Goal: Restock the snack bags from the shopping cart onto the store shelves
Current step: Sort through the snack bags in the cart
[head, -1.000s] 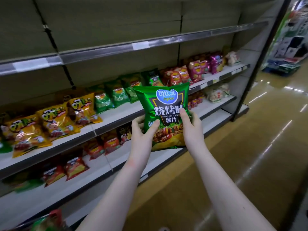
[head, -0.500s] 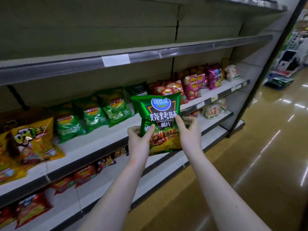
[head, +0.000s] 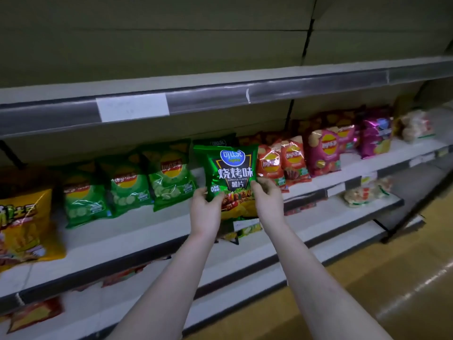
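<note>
The barbecue chip bag (head: 230,177) is held upright with its printed face toward the person, right at the gap between the green bags (head: 171,175) and the red bags (head: 282,163) on the middle shelf (head: 147,241). By my reading this keeps the label facing the aisle, like its neighbours, and squares it with the slot before it goes in. The left hand (head: 204,212) grips its lower left edge and the right hand (head: 268,202) its lower right edge, thumbs on the front. The low, two-sided hold probably keeps the puffy pack from flopping or twisting. Whether its bottom touches the shelf I cannot tell.

The bag is glossy metallic green with a blue oval logo, white characters on a dark panel, and grilled skewers and chips pictured below — crinkled and air-filled, so light and easily dented. A dark bag (head: 215,142) stands behind it, yellow bags (head: 24,222) lie far left, and a blank label (head: 132,106) sits on the rail above.
</note>
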